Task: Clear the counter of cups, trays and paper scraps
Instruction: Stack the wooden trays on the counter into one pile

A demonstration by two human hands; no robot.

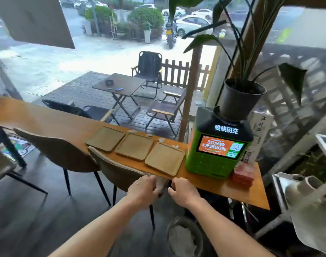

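Note:
Three flat tan trays lie in a row on the wooden counter [47, 119]: the left tray [105, 138], the middle tray [134, 149] and the right tray [165, 158]. Small white paper scraps [161, 140] sit along the counter's far edge behind the trays. No cup is visible on the counter. My left hand [142, 191] grips the top corner of the brown chair back [119, 173] at the counter's near edge. My right hand [184, 191] hovers just right of that corner with its fingers curled; whether it touches the chair is unclear.
A green charging kiosk [217, 145] with a potted plant [242, 97] on top stands on the counter right of the trays, with a red box [243, 176] beside it. A second chair [52, 149] stands to the left. A bin [184, 236] holding paper sits on the floor below.

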